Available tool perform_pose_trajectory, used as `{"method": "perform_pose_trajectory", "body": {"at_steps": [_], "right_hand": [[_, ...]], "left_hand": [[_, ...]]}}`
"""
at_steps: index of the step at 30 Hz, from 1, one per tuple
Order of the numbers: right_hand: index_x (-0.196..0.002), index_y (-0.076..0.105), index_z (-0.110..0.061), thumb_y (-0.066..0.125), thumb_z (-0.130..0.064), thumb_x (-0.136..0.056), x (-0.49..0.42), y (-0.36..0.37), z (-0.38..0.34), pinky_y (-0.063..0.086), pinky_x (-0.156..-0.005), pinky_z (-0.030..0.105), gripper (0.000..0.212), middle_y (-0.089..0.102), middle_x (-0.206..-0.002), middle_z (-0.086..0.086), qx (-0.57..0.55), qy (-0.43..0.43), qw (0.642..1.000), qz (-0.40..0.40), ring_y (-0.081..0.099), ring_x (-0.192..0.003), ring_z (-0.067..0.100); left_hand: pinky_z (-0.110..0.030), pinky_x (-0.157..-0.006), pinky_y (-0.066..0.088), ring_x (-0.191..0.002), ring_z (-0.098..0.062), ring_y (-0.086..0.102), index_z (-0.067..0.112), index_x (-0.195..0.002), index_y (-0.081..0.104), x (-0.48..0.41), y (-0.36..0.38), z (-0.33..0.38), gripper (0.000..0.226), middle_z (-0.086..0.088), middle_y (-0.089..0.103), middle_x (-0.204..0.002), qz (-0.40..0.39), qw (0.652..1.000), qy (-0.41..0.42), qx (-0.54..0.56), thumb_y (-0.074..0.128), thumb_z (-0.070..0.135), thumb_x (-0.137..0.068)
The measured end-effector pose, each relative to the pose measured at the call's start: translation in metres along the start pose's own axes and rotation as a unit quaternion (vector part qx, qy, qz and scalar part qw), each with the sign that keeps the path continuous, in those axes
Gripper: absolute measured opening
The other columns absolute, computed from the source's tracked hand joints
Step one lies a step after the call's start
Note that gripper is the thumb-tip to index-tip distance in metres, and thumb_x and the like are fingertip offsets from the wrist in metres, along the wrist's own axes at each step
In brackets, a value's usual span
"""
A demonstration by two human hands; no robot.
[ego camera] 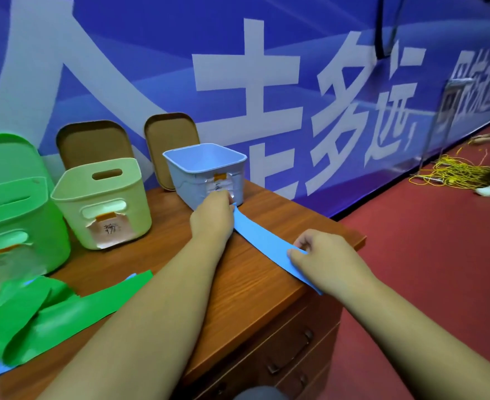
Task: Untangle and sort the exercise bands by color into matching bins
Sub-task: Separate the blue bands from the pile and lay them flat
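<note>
While the fingers of the left hand [212, 217] and right hand [319, 255] are clamped on the blue band [261, 241], flat on the counter [180, 255] between them, overstretching might snap it loose toward the blue bin [197, 183] just beyond the left fingers.

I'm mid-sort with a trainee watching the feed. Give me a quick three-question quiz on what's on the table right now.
1. True or false: the left hand and the right hand both hold the blue band.
2. The blue bin is: A) on the floor; B) on the table, just beyond the left hand; C) tipped on its side.
3. Fill in: the heap of bands at the table's near left corner is mostly ____.
Key: 1 true; 2 B; 3 green.
</note>
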State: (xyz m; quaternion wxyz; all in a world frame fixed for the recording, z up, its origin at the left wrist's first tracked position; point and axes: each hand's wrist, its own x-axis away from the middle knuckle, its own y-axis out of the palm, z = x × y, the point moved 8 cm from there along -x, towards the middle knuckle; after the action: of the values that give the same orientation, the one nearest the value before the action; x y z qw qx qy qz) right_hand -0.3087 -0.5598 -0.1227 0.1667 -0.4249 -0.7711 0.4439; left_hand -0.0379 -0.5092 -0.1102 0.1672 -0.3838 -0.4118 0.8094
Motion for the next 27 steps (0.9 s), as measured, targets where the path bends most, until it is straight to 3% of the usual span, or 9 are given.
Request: {"method": "perform_pose_trajectory", "body": {"at_steps": [7,12,18,23,27], "right_hand": [[-0.089,0.062,-0.032,0.060,-0.044,-0.092,0.004,0.001,-0.001,0.060,-0.063,0.033,0.013,0.070,-0.074,-0.008,0.039,0.004,0.999,0.000,0.069,-0.061,0.014],[-0.103,0.060,-0.030,0.057,-0.052,-0.097,0.011,0.002,-0.011,0.055,-0.072,0.037,0.024,0.064,-0.097,-0.004,0.163,-0.027,0.986,0.018,0.064,-0.086,0.024],[-0.122,0.065,-0.021,0.053,-0.064,-0.096,0.021,-0.008,-0.036,0.046,-0.090,0.043,0.052,0.059,-0.125,0.006,0.298,-0.026,0.953,0.047,0.055,-0.119,0.033],[-0.124,0.067,-0.022,0.053,-0.059,-0.100,0.023,0.013,-0.089,0.050,-0.097,0.045,0.046,0.060,-0.124,0.007,0.184,-0.091,0.979,0.004,0.056,-0.118,0.032],[-0.103,0.074,-0.027,0.058,-0.048,-0.099,0.032,0.049,-0.141,0.053,-0.088,0.036,0.026,0.071,-0.106,0.001,0.070,-0.156,0.984,-0.042,0.065,-0.107,0.025]], "left_hand": [[-0.038,-0.072,0.040,-0.096,-0.030,0.062,0.017,-0.097,0.053,0.001,0.015,0.004,0.023,-0.004,0.060,-0.101,-0.054,0.998,0.009,-0.042,0.060,0.036,-0.105],[-0.041,-0.071,0.044,-0.087,-0.024,0.053,0.016,-0.100,0.053,0.012,0.004,0.013,0.022,-0.003,0.054,-0.100,-0.054,0.996,0.048,-0.044,0.058,0.036,-0.106],[-0.040,-0.076,0.057,-0.094,-0.023,0.063,0.024,-0.100,0.070,0.028,-0.027,0.014,0.015,-0.001,0.066,-0.101,-0.125,0.991,0.048,-0.010,0.055,0.025,-0.098],[-0.038,-0.080,0.058,-0.091,-0.019,0.067,0.033,-0.074,0.064,0.046,-0.077,-0.005,0.020,0.004,0.072,-0.093,-0.158,0.985,0.062,-0.016,0.061,0.030,-0.094],[-0.032,-0.073,0.061,-0.075,-0.014,0.075,0.023,-0.083,0.074,0.068,-0.127,-0.039,0.014,0.003,0.077,-0.083,-0.193,0.980,0.036,0.003,0.067,0.028,-0.094]]}}
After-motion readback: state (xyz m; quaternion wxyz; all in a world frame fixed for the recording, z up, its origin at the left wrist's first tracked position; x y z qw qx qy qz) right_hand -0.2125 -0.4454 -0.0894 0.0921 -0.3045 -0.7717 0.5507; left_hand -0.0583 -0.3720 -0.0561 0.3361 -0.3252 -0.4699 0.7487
